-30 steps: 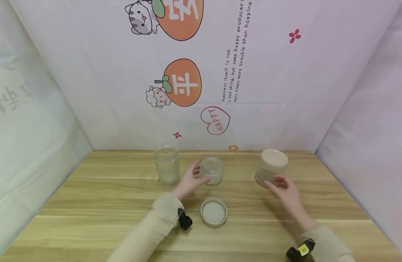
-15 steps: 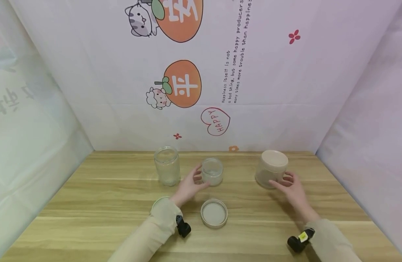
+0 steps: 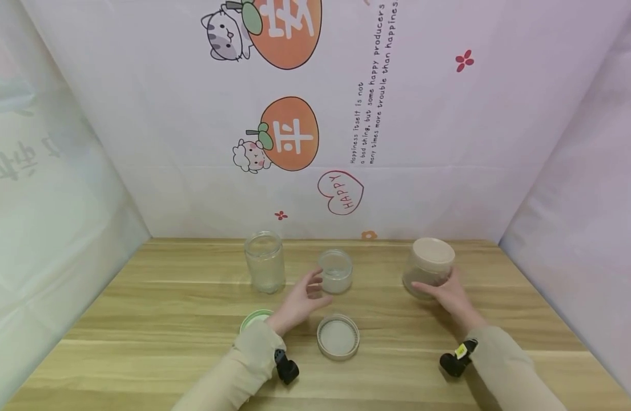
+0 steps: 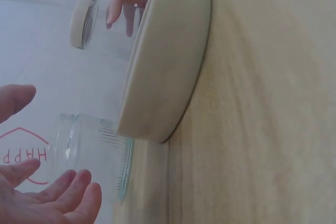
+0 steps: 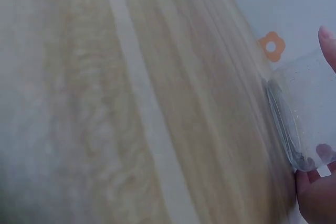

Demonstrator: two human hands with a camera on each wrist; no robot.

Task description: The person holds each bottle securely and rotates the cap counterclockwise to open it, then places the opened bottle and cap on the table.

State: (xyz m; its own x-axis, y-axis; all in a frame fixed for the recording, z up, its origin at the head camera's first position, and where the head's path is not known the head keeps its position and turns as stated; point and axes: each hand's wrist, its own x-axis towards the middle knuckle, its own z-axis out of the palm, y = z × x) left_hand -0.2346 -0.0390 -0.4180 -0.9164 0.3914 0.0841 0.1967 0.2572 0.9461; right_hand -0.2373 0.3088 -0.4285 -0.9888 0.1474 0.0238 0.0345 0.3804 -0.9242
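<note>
My right hand [image 3: 451, 298] grips the lower side of a clear jar [image 3: 422, 275] with a cream lid, thumb in front and fingers round the far side. In the right wrist view, fingertips show through the wall of this jar [image 5: 307, 103]. My left hand [image 3: 298, 301] is spread beside a small, lidless glass jar [image 3: 337, 273], holding nothing. The left wrist view shows its relaxed fingers [image 4: 76, 195] near that jar [image 4: 97, 150]. A loose cream lid [image 3: 338, 337] lies inside up on the table in front of the small jar.
A taller open glass jar [image 3: 265, 265] stands at the back left. A green-rimmed lid [image 3: 256, 318] lies partly hidden behind my left wrist. The wooden table [image 3: 140, 319] ends at a printed white backdrop [image 3: 418, 171], with white sheets on both sides.
My right hand has closed in around the lidded jar from its front right. My left hand has drawn slightly back from the small jar, uncovering more of the green-rimmed lid.
</note>
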